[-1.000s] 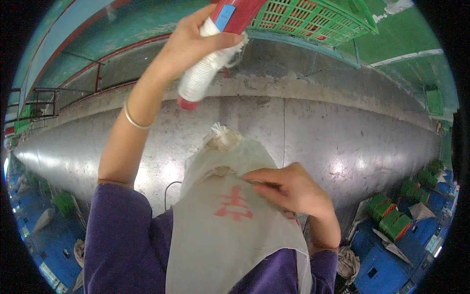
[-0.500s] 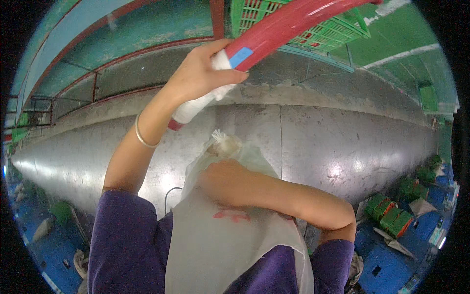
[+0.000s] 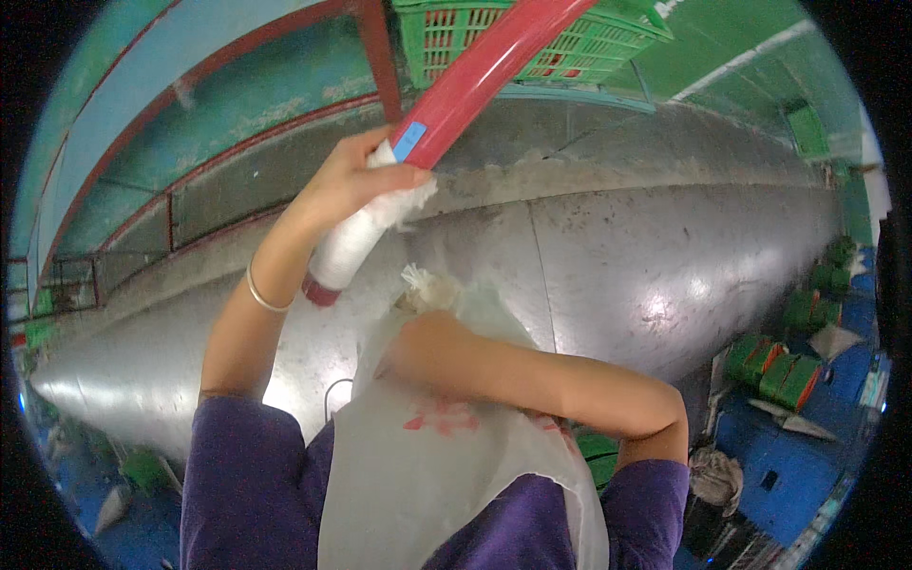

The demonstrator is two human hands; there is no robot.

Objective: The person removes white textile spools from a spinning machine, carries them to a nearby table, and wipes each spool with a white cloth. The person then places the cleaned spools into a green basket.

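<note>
My left hand [image 3: 356,185] is closed round the lower part of a long red tube [image 3: 465,85], just below a small blue label. White wrapping [image 3: 347,249] covers this part, with loose white tufts by my thumb and a dark red tip below. The tube slants up to the right and runs out at the top edge. My right hand [image 3: 427,347] is bent in across my body, against a translucent whitish plastic sheet [image 3: 399,475] with red marks on it. Its fingers are hidden and blurred. Beyond that hand, a bunched, knotted plastic end [image 3: 429,288] sticks up.
A grey metal worktop [image 3: 646,266] spans left to right, with a seam in it. Past its far edge stands a green plastic crate [image 3: 570,57] with red things inside. Blue surfaces [image 3: 760,475] and green-and-orange bundles [image 3: 774,370] lie at the lower right.
The tube and my left hand sit lower and farther left, and the tube stands steeper. The background has shifted too. My right hand stays at the plastic sheet.
</note>
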